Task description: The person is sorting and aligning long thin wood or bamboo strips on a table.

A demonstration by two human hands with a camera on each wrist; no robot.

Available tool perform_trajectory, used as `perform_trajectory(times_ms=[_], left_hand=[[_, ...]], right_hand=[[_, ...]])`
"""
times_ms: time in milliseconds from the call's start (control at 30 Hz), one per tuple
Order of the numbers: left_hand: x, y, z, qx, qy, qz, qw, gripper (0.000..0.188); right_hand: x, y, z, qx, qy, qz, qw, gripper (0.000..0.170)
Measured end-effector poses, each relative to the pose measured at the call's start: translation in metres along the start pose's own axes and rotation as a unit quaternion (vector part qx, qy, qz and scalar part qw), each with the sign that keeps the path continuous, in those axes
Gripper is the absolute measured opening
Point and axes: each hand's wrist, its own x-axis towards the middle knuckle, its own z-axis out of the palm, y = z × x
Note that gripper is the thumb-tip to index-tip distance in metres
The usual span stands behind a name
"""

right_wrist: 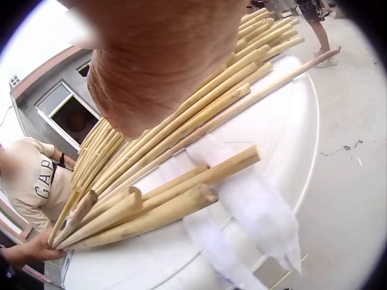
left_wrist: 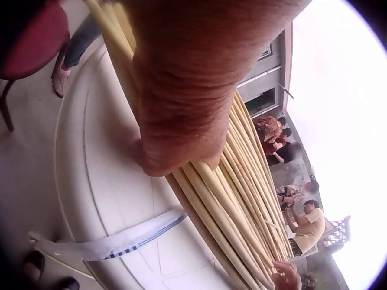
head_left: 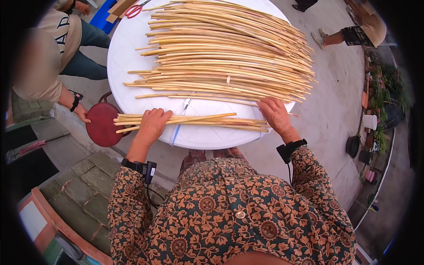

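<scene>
Loose Bundle, One-Sided Grip: Round Sticks Are Threatening to Slide

The left hand [head_left: 153, 126] is clamping a small bundle of sticks [head_left: 221, 126] near its left end, and the bundle is lying along the near edge of the white worktop [head_left: 198, 140]. The right hand [head_left: 274, 115] is hovering or resting over the near side of the big stick pile [head_left: 212, 59]; its fingertips are hiding from view, so whether they are pinching anything cannot be told.

The bundle's right ends are fanning out unevenly with nothing visibly tying them, so a slackening left grip could be letting sticks roll towards the near edge. One crossing stick [head_left: 223, 115] is running askew on top and is looking likeliest to slip. The left tips are jutting past the rim over a red stool [head_left: 100, 126]; a bump there could be twisting the whole bundle.

A white-and-blue strip [left_wrist: 139, 238] is passing underneath, and white cloth [right_wrist: 260, 205] is lying by the right ends. Dragging sticks across either could be rucking it up or pulling it away.
</scene>
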Motion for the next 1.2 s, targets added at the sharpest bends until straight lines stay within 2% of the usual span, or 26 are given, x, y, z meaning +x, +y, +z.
perform_trajectory(times_ms=[100,167,200,333,467,567,600,700,767,833,900,967,1033,1100,1200], left_hand=[[0.005,0.022,-0.004,-0.02,-0.012,0.0,1.0,0.052],[0.007,0.032,0.001,-0.04,-0.007,-0.012,0.999,0.06],[0.005,0.033,0.004,-0.058,-0.021,-0.012,0.998,0.071],[0.002,0.049,0.023,-0.024,0.016,0.002,1.0,0.076],[-0.005,0.063,0.041,0.003,0.013,0.026,1.0,0.075],[-0.001,0.065,0.052,0.028,0.028,0.067,0.997,0.073],[0.001,0.064,0.055,0.039,0.037,0.078,0.995,0.073],[0.015,0.073,0.049,0.053,0.057,0.047,0.996,0.073],[0.015,0.087,0.043,0.004,0.058,-0.022,0.998,0.074],[-0.008,0.102,0.027,-0.062,0.165,-0.068,0.982,0.073],[-0.051,0.111,0.037,-0.167,0.28,-0.181,0.928,0.063],[-0.105,0.119,0.076,-0.244,0.241,-0.408,0.846,0.05],[-0.168,0.108,0.168,-0.339,0.274,-0.615,0.657,0.053],[-0.222,0.099,0.257,-0.373,0.336,-0.742,0.444,0.07],[-0.236,0.09,0.3,-0.436,0.356,-0.794,0.23,0.081]], right_hand=[[0.006,-0.041,0.01,0.139,-0.043,0.07,0.987,0.035],[0.003,-0.061,0.031,0.161,-0.047,0.109,0.98,0.036],[0.002,-0.069,0.036,0.172,-0.05,0.129,0.975,0.036],[-0.002,-0.075,0.035,0.144,-0.068,0.135,0.978,0.04],[-0.006,-0.07,0.021,0.107,-0.053,0.118,0.986,0.047],[0.009,-0.085,0.003,0.111,-0.061,0.042,0.991,0.052],[0.014,-0.093,0.011,0.118,-0.094,0.002,0.989,0.058],[0.023,-0.114,0.039,0.086,-0.125,-0.028,0.988,0.061],[0.022,-0.12,0.055,0.051,-0.123,-0.029,0.991,0.063],[0.024,-0.111,0.067,0.035,-0.1,-0.041,0.994,0.063],[0.023,-0.111,0.068,0.018,-0.102,-0.042,0.994,0.063],[0.022,-0.107,0.065,0.003,-0.104,-0.043,0.994,0.063],[0.021,-0.108,0.068,-0.002,-0.098,-0.043,0.994,0.064],[0.025,-0.107,0.075,-0.012,-0.086,-0.054,0.995,0.064],[0.025,-0.103,0.071,-0.03,-0.085,-0.064,0.994,0.064]])
